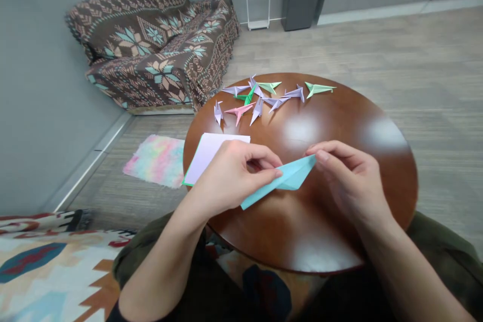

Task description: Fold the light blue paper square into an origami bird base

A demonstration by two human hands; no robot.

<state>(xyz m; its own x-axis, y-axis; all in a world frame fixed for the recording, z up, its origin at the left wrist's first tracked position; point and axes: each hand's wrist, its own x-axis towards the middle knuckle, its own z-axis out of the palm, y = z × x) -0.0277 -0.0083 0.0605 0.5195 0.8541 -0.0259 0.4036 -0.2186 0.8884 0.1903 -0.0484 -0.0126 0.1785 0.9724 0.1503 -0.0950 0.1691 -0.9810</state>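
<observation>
Between my two hands, above the round table, is a light-blue sheet of origami paper (293,177), folded into a long pointed shape. My left hand (245,171) pinches it near the middle, thumb on the near face and the other fingers behind. Thumb and fingers of my right hand (347,173) close on its right-hand tip. One blunt end of the paper sticks out below my left thumb. Partly covered by my left hand and wrist, a stack of lilac paper (211,153) with a green edge lies on the table.
Several folded paper cranes (257,100) in lilac, green and pink lie at the far side of the brown round table (362,131). Beyond it stands a sofa (158,55) under a patterned cover. A fluffy pastel rug (156,160) is on the floor at left.
</observation>
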